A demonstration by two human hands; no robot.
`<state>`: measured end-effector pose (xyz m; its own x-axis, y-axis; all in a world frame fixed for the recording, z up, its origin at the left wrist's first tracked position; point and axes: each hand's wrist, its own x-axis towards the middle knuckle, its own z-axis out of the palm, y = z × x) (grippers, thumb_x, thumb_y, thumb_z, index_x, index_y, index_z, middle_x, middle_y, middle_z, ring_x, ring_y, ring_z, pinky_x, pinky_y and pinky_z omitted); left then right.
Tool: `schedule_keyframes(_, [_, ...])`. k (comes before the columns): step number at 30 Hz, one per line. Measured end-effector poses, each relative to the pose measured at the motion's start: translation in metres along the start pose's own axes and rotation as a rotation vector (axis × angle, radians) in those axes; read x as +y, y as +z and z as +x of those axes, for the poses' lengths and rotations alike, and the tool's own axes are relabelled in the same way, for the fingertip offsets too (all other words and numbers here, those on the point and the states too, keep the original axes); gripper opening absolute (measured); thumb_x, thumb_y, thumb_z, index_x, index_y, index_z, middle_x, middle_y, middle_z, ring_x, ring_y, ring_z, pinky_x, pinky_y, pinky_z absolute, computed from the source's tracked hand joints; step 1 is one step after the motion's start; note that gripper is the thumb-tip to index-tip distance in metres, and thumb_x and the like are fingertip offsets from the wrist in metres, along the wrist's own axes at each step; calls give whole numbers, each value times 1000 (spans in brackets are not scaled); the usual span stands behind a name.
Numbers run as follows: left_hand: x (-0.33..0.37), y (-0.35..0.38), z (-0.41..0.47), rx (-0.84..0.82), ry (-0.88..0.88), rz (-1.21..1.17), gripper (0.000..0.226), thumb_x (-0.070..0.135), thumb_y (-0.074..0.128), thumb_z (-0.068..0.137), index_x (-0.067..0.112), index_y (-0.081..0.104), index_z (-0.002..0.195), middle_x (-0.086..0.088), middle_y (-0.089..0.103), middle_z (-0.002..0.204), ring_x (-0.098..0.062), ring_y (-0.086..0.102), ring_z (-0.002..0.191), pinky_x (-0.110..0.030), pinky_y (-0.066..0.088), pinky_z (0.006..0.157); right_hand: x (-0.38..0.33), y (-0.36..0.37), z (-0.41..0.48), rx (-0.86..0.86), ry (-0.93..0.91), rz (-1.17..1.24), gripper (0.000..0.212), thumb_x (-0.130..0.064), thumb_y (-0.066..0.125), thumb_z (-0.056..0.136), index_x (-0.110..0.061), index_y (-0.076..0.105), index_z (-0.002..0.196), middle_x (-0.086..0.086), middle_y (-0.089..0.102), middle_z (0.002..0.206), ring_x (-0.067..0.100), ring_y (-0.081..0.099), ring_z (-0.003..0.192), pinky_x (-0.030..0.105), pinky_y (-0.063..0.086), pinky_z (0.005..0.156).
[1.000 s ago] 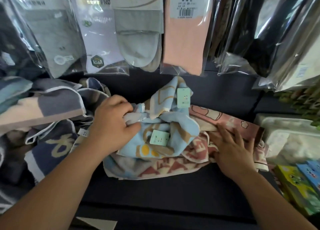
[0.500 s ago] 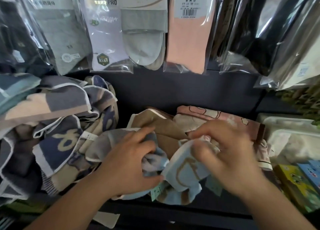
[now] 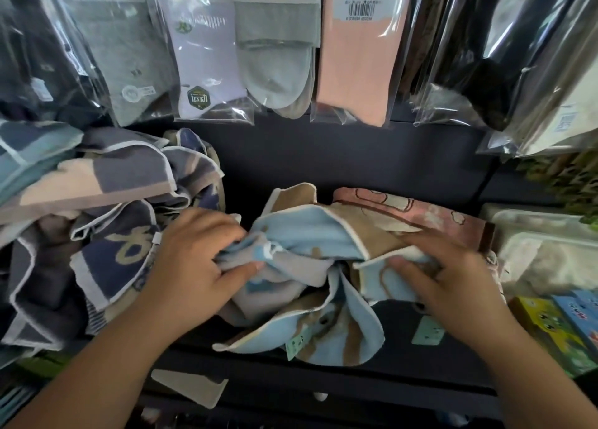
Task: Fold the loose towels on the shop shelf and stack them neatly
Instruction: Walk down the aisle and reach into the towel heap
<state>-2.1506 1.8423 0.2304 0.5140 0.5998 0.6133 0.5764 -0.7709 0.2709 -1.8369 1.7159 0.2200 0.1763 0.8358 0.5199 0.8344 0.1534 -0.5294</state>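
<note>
Blue towel (image 3: 310,234): crumpled, held over the shelf (image 3: 401,357) front, before the pink towel (image 3: 407,207). One bunched end is gripped by the left hand (image 3: 194,263) and a hem is pinched by the fingers (image 3: 430,245) of the right hand (image 3: 453,276), presumably for spreading before folding.

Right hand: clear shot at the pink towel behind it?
Likely yes: the pink towel lies mostly uncovered just beyond the right hand, nothing between. But that hand is busy gripping the blue towel.
</note>
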Motion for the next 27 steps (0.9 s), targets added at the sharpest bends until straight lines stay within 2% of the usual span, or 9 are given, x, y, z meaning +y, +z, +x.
schedule_keyframes(3, [3, -11, 4, 130, -99, -102, 22, 24, 71, 78, 5, 64, 84, -3, 62, 87, -20, 53, 87, -33, 42, 77, -4, -18, 6, 158, 151, 103, 16, -20, 70, 92, -37, 67, 93, -16, 69, 87, -10, 62, 80, 3, 42, 63])
schedule_keyframes(6, [2, -19, 9, 233, -226, -124, 18, 6, 78, 80, 9, 61, 85, -1, 57, 81, -18, 50, 79, -24, 39, 70, -7, -35, 12, 342, 273, 153, 11, -27, 64, 98, -31, 68, 89, -12, 71, 80, -9, 61, 69, 6, 43, 56])
schedule_keyframes(11, [-9, -20, 7, 106, -293, -91, 21, 19, 79, 80, 23, 70, 98, 6, 66, 87, -16, 61, 84, -36, 47, 74, 11, -42, 4, 628, 362, 12, 30, -56, 48, 100, -34, 63, 113, 2, 68, 91, 26, 66, 83, 50, 56, 72])
schedule_keyframes(13, [-8, -20, 6, -58, -257, -143, 17, 25, 73, 76, 26, 73, 92, 6, 66, 81, -10, 61, 80, -30, 47, 70, 21, -40, 1, 541, 347, -131, 39, -56, 49, 99, -25, 67, 114, 9, 66, 97, 32, 64, 83, 48, 54, 72])
schedule_keyframes(15, [-3, -21, 6, -181, -177, -102, 7, 18, 77, 72, 17, 72, 77, 4, 60, 69, -10, 57, 74, -17, 41, 63, 27, -28, -1, 314, 269, -390, 29, -38, 62, 93, -22, 72, 114, 14, 64, 106, 38, 60, 88, 43, 50, 76])
schedule_keyframes(18, [3, -25, 8, -194, -183, -159, 30, -1, 82, 66, 25, 66, 69, 7, 61, 70, -7, 57, 70, -13, 38, 59, 22, 2, -7, -70, 142, -456, 54, -23, 76, 77, -34, 66, 129, 7, 61, 128, 41, 56, 109, 51, 48, 90])
schedule_keyframes(21, [11, -34, 16, -27, -261, -320, 15, 19, 77, 68, 20, 63, 74, 1, 59, 72, -13, 54, 68, -25, 43, 64, 9, 23, -7, -154, 14, -229, 56, -48, 60, 82, -37, 59, 137, -1, 54, 140, 30, 49, 130, 58, 42, 106])
schedule_keyframes(24, [28, -50, 29, 173, -233, -375, 16, 17, 73, 70, 21, 58, 76, 3, 58, 77, -2, 49, 66, -14, 38, 61, -16, 31, 3, -157, -75, -84, 68, -75, 56, 83, -35, 59, 139, -7, 50, 146, 20, 42, 140, 50, 34, 115])
schedule_keyframes(27, [40, -63, 40, 366, -200, -481, 24, 7, 70, 76, 23, 53, 78, 15, 57, 74, 5, 49, 69, -11, 40, 64, -37, 44, 15, -230, -172, 16, 73, -78, 64, 75, -39, 58, 137, -12, 48, 148, 11, 33, 146, 36, 29, 118])
